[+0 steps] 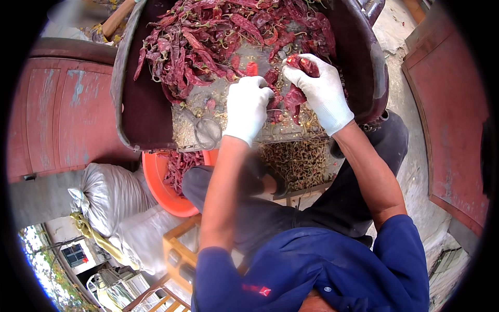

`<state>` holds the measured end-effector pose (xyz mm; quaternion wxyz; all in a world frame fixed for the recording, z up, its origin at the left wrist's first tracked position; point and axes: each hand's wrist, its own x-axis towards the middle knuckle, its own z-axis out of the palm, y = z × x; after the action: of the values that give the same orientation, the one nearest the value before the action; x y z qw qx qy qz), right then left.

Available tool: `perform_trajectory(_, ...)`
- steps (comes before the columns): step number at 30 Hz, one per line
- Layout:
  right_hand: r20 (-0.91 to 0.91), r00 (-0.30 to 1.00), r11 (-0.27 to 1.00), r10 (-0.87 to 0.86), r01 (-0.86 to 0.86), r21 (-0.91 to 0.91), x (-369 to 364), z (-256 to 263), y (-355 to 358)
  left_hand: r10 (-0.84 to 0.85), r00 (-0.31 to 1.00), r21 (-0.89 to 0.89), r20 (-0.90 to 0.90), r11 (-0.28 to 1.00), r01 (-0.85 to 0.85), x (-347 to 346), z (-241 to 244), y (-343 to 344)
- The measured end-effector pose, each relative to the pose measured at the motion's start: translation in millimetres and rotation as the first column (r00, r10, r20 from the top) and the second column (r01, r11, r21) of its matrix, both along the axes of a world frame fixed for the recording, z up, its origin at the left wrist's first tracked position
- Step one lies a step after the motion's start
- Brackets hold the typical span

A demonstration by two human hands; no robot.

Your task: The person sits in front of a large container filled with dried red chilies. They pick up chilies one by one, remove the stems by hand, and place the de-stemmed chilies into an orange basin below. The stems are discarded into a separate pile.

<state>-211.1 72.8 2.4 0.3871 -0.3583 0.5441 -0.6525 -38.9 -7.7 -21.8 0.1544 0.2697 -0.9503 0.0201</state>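
Observation:
My right hand (320, 91), in a white knit glove, is closed around a wrinkled dried red chili pepper (304, 65). To its left, my gloved left hand (248, 107) is held low over a worn board (199, 97), its fingers curled. Whether it grips anything is hidden by the glove. A bright red piece (252, 68) shows just past its knuckles. Loose dried chilies (294, 99) lie between the two hands. Beside my left wrist, dark-handled scissors (207, 132) rest on the board among scattered seeds. A large heap of dried chilies (206, 43) covers the far side.
A dark plastic tub (150, 121) surrounds the board. Below it stand an orange basin (156, 191) of chilies and a mass of cut stems (298, 160). White sacks (113, 195) and a wooden chair (179, 241) are at lower left. Another person's arm (117, 19) appears at upper left.

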Motion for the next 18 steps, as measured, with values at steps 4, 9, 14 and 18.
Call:
perform_trajectory(4, 0.076, 0.996, 0.999, -0.043, 0.042, 0.005, -1, 6, 2, 0.231, 0.935, 0.071, -0.270, 0.973, -0.220, 10, -2, 12)
perform_trajectory(9, 0.002, 0.999, 0.998, -0.045, 0.045, 0.049, -4, 5, 2, 0.297, 0.950, 0.074, 0.092, 0.950, -0.304, 2, 2, 40)
perform_trajectory(14, 0.076, 0.997, 1.000, -0.008, 0.007, 0.014, 0, 2, 2, 0.353, 0.936, 0.130, 0.002, 0.928, -0.350, 6, -8, 35)
perform_trajectory(18, -0.005, 0.999, 0.998, 0.045, -0.045, 0.041, -3, 4, 4, 0.530, 0.819, 0.373, -0.218, 0.821, -0.432, 16, 3, 37)
